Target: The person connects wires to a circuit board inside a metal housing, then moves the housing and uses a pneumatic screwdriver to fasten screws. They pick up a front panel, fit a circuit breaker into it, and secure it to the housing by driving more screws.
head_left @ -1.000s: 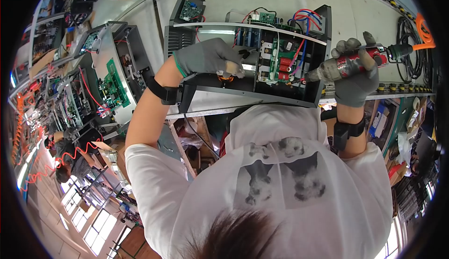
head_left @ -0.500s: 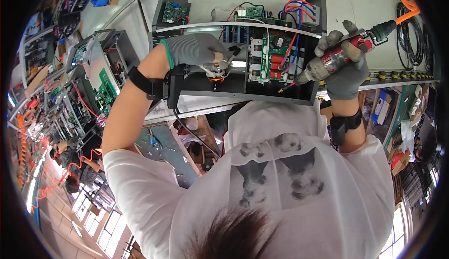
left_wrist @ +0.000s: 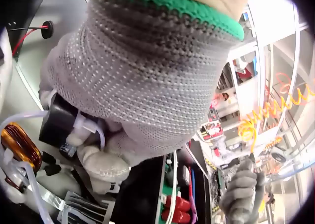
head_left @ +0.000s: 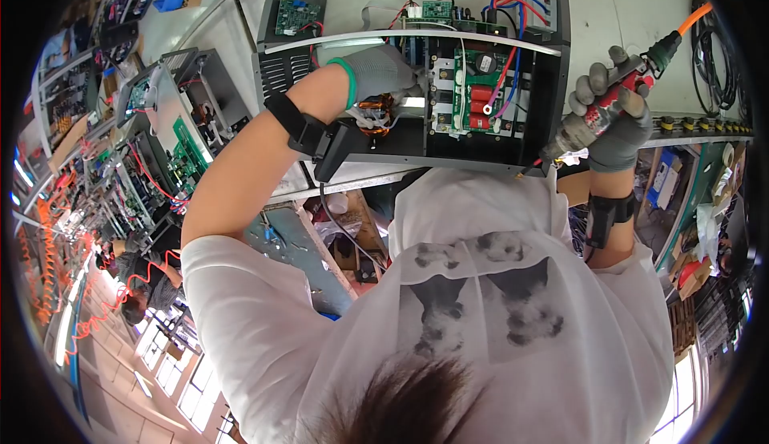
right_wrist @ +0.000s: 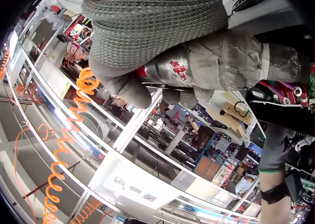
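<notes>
The gloved left hand point(head_left: 376, 74) reaches into a black metal case point(head_left: 465, 163), beside a copper-coloured coil point(head_left: 374, 115). In the left wrist view, its fingers grip a black block point(left_wrist: 56, 120) near a clear tube point(left_wrist: 35, 187). Gloved fingers of the right hand point(head_left: 623, 127) curl round a red and grey power driver point(head_left: 583, 125), whose tip is by the case's front right corner. The right wrist view shows the driver's worn, wrapped barrel point(right_wrist: 221, 61) under the palm. A green board with red cylinders point(head_left: 481, 95) lies inside the case.
Red and blue wires point(head_left: 521, 3) loop over the case's back right. An orange hose point(head_left: 695, 18) runs up from the driver. Black cables point(head_left: 709, 67) lie coiled at the right. Another opened case point(head_left: 216, 99) stands at the left.
The left hand has shifted right and away from the coil, deeper into the case. The right hand and driver have moved right, and the driver's tip has left the board for the case's corner.
</notes>
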Motion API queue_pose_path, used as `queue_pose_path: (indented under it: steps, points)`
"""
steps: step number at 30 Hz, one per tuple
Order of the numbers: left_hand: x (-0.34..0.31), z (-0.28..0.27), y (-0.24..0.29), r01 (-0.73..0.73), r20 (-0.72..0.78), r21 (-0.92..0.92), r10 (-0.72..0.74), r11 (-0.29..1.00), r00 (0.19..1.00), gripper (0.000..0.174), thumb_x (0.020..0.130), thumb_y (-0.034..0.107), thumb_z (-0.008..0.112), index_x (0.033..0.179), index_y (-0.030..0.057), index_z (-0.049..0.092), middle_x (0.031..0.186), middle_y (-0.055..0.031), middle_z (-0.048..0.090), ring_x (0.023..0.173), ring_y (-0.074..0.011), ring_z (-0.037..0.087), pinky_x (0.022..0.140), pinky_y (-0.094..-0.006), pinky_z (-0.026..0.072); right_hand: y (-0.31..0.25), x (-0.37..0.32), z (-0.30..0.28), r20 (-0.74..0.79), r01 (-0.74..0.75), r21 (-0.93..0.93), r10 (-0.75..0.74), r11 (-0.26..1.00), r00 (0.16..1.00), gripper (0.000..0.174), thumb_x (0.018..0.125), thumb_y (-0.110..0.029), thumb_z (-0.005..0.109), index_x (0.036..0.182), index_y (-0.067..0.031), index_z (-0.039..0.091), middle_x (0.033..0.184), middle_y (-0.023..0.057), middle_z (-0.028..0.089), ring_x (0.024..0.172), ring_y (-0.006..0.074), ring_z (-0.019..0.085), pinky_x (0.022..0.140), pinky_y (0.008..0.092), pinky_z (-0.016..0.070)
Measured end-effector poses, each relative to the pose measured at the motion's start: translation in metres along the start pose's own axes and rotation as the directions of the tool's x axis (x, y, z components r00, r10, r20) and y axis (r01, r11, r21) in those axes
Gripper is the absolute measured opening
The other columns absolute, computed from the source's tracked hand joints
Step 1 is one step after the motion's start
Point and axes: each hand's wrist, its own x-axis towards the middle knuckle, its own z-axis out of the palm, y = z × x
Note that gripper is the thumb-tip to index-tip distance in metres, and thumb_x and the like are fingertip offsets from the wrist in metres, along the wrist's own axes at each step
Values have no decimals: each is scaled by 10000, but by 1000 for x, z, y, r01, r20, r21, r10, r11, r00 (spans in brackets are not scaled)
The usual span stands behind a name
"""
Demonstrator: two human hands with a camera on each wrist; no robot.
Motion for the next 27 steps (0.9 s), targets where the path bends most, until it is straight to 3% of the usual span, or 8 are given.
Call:
queue_pose_path:
  steps: [5, 12, 15, 17, 19, 20, 23, 27]
  points:
    - [-19, -16, -1, -189, 138, -12, 189, 982, 972, 279, 859, 264, 488, 827, 76, 692, 637, -42, 597, 624, -155, 538, 587, -300, 414, 1, -2, -7, -22, -23, 41, 24, 999, 999, 501, 750, -127, 575, 1223, -18, 454, 806, 126, 516, 708, 250, 520, 582, 361, 454]
    - [-32, 9, -13, -206, -142, -396, 162, 895, 977, 290, 867, 247, 484, 878, 47, 694, 665, -60, 614, 568, -124, 523, 571, -269, 419, 14, -1, 4, -108, -81, -5, 80, 997, 991, 550, 731, -167, 629, 1231, -44, 436, 795, 94, 461, 687, 214, 432, 579, 332, 394]
    - [-24, 9, -2, -116, -141, -230, 85, 966, 986, 291, 864, 245, 480, 871, 47, 693, 654, -62, 600, 574, -122, 531, 572, -257, 422, 13, 4, -2, -35, -57, 35, 58, 998, 998, 476, 768, -158, 586, 1205, -10, 467, 789, 134, 515, 698, 244, 509, 574, 356, 450]
    - [-17, 2, -4, -202, -114, -128, 188, 971, 976, 273, 848, 249, 492, 856, 52, 682, 631, -56, 573, 545, -142, 494, 551, -259, 405, 15, 4, -1, -28, -58, 30, 59, 998, 998, 476, 763, -157, 590, 1198, -8, 469, 793, 136, 519, 701, 247, 509, 574, 358, 448]
    - [-18, -11, 1, 46, 112, -284, -15, 958, 994, 246, 835, 242, 505, 831, 52, 660, 625, -53, 560, 550, -152, 457, 540, -276, 387, 15, 3, 0, -33, -58, -10, 57, 998, 998, 482, 758, -160, 595, 1199, -9, 469, 798, 135, 521, 703, 248, 510, 580, 358, 450]
    - [2, 0, -30, -174, 53, -258, 194, 950, 980, 240, 819, 226, 535, 913, 57, 677, 615, -38, 544, 553, -134, 416, 529, -291, 369, 15, 3, 0, -32, -59, -10, 58, 998, 998, 482, 758, -160, 595, 1199, -9, 469, 798, 135, 521, 703, 248, 510, 580, 358, 450]
    - [-6, 0, -45, -352, -54, -286, 352, 891, 934, 281, 809, 195, 557, 1013, 38, 670, 675, -52, 596, 575, -121, 459, 553, -282, 396, 16, 3, -2, -43, -60, -17, 59, 998, 997, 488, 753, -158, 601, 1199, -12, 469, 802, 133, 521, 704, 247, 512, 584, 358, 453]
    - [-39, 1, 0, -170, -151, -469, 111, 867, 982, 314, 808, 193, 567, 1036, -1, 661, 727, -77, 638, 588, -136, 509, 592, -280, 428, 14, 2, 0, -46, -64, -1, 64, 998, 997, 490, 751, -143, 600, 1204, -14, 465, 803, 134, 523, 714, 247, 515, 592, 358, 455]
